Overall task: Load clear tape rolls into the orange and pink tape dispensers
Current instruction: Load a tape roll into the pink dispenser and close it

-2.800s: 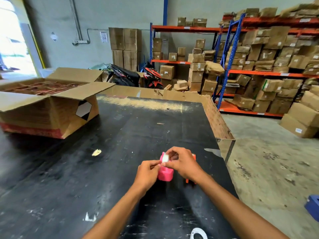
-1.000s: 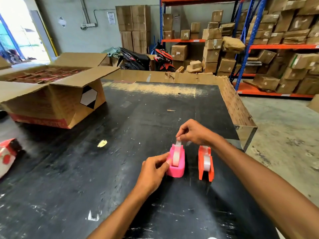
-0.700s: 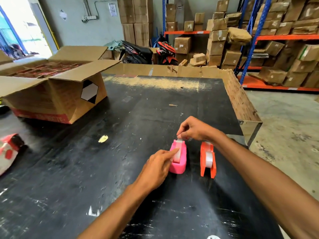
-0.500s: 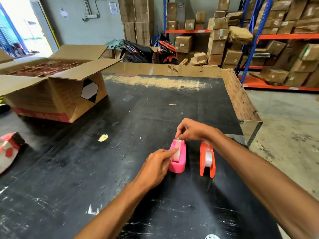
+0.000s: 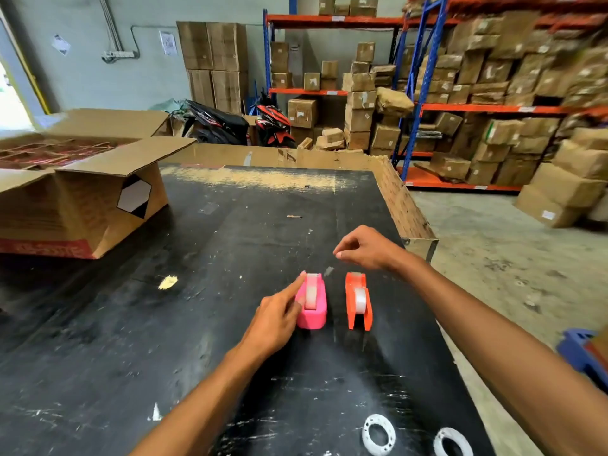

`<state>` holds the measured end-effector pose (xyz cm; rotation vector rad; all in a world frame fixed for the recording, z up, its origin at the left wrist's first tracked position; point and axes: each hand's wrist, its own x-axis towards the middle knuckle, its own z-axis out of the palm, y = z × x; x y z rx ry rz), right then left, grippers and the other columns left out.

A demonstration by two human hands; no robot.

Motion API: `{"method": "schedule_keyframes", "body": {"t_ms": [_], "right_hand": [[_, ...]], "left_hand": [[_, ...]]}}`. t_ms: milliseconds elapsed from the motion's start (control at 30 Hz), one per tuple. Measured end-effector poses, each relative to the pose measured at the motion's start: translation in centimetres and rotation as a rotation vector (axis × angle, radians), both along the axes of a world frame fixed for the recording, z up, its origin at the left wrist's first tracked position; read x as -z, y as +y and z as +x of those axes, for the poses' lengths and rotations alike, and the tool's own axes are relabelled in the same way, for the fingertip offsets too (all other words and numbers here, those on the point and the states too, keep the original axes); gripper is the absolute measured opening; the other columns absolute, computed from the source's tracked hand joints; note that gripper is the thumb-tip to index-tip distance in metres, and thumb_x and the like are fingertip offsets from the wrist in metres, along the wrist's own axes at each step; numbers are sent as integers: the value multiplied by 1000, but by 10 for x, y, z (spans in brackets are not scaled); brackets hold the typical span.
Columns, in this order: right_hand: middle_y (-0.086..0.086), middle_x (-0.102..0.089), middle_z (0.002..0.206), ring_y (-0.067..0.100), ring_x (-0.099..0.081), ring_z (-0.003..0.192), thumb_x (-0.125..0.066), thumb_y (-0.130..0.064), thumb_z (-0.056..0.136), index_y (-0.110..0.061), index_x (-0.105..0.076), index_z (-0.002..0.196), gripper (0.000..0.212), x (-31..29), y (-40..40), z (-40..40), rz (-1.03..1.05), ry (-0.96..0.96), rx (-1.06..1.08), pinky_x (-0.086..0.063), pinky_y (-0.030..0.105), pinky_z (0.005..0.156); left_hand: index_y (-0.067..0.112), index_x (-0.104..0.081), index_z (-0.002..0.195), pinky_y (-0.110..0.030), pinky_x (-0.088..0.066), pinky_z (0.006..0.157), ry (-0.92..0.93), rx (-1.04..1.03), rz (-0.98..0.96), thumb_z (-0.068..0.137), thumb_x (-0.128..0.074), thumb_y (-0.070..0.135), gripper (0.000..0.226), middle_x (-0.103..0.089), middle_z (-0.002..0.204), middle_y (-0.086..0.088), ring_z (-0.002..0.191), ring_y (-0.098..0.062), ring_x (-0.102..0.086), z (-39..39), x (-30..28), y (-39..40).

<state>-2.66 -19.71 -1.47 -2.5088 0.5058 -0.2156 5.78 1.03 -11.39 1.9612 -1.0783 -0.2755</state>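
The pink tape dispenser [image 5: 312, 302] stands on the black bench [image 5: 131, 340], a clear tape roll [image 5: 310, 295] seated in it. Just to its right, apart from it, stands the orange tape dispenser [image 5: 358, 301], likewise holding a clear roll [image 5: 360, 300]. Both appear loaded.

The left hand [image 5: 274, 319] rests against the pink dispenser's left side, fingers loosely extended, forefinger reaching its far end; it grips nothing. The right hand [image 5: 363, 248] hovers beyond both dispensers, thumb and fingertips drawn together. Whether a scrap of tape is pinched there cannot be told.

Risk, as a judgement: the pink dispenser is light and only steadied from one side, so a sideways push could tip it or knock it into the orange one. Any loose tape end could fall back onto its roll.

Two white rings [image 5: 378, 434] lie at the near edge. An open cardboard box [image 5: 82, 205] stands far left, bearing a black-and-white hexagon mark and red lettering along its base, too blurred to read. No brand is legible.
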Motion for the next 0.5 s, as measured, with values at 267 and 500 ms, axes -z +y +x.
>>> {"method": "schedule_keyframes", "body": {"t_ms": [267, 500], "right_hand": [[-1, -72, 97, -3, -58, 76, -64, -18, 88, -13, -74, 101, 17, -15, 46, -117, -81, -16, 155, -40, 10, 65], [-8, -63, 88, 5, -56, 78, -69, -34, 84, -16, -68, 109, 32, 14, 106, -216, -47, 322, 151, -41, 20, 72]], "left_hand": [[17, -47, 138, -24, -29, 99, -205, 6, -160, 95, -51, 19, 44, -53, 134, -8, 125, -27, -43, -30, -21, 19], [21, -66, 118, -32, -46, 93, -201, 437, -4, 85, -61, 43, 40, -67, 120, 0, 113, -17, -58, -102, -35, 28]]}}
